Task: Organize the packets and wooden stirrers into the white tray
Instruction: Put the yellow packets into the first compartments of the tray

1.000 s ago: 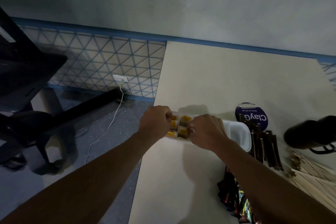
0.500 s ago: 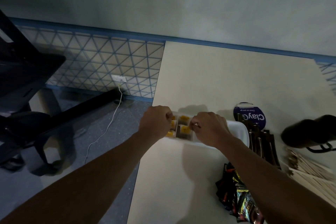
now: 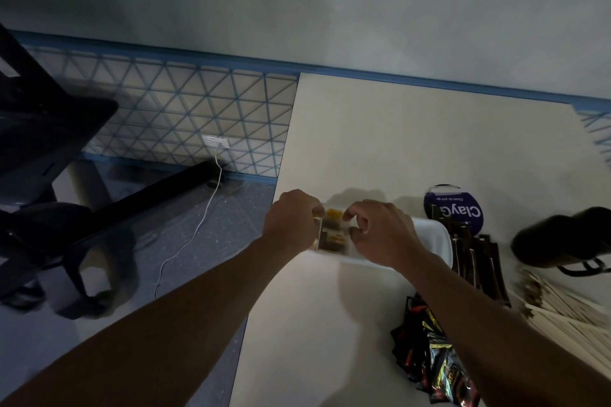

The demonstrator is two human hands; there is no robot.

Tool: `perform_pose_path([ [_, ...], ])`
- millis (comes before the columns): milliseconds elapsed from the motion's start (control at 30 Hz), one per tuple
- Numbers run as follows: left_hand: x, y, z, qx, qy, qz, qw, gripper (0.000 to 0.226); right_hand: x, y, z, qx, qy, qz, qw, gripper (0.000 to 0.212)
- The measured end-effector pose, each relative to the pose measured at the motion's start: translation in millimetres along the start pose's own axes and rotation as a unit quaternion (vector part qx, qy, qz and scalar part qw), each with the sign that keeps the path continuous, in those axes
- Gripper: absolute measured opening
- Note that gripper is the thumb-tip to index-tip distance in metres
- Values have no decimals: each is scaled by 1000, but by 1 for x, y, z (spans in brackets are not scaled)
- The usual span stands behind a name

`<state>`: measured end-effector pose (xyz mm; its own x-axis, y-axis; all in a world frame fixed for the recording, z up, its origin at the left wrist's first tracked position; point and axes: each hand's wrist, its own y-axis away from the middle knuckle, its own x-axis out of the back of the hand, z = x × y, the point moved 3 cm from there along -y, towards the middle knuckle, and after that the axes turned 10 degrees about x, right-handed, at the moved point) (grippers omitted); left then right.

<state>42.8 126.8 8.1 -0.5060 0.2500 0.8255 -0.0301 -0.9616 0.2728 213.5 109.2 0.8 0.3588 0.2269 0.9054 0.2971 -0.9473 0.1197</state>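
Left hand [image 3: 291, 221] and right hand [image 3: 383, 235] curled, close together.

Bare table [image 3: 413, 142] behind tray [image 3: 436, 238]; packets [image 3: 476, 261] rightward

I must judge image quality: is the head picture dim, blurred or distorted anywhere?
Head view: dim overall; pale wooden stirrers at the right edge are smeared; the wide lens bends the edges of the cream table; shadows lie beyond the white plastic tray.

Dim scene, soft shadows, blurred warped edges
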Motion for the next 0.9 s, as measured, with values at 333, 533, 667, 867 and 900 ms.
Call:
perform_pose_path([
  [333, -15, 0, 17, 6, -119, -26, 993, 31, -3, -3, -4, -11, 15, -37, 999, 31],
  [533, -19, -3, 23, 22, -137, -2, 990, 24, -3, 1, 2, -17, 14, -40, 999, 23],
  [667, -17, -14, 20, 9, -102, -19, 995, 21, -6, 0, 3, -5, 40, -42, 998, 21],
  [867, -16, -25, 19, 30, -38, -23, 999, 16, -17, -7, 0, -5, 79, -55, 995, 35],
  [900, -16, -26, 19, 35, -33, -28, 998, 16, -19, -7, 0, -9, 85, -56, 995, 36],
])
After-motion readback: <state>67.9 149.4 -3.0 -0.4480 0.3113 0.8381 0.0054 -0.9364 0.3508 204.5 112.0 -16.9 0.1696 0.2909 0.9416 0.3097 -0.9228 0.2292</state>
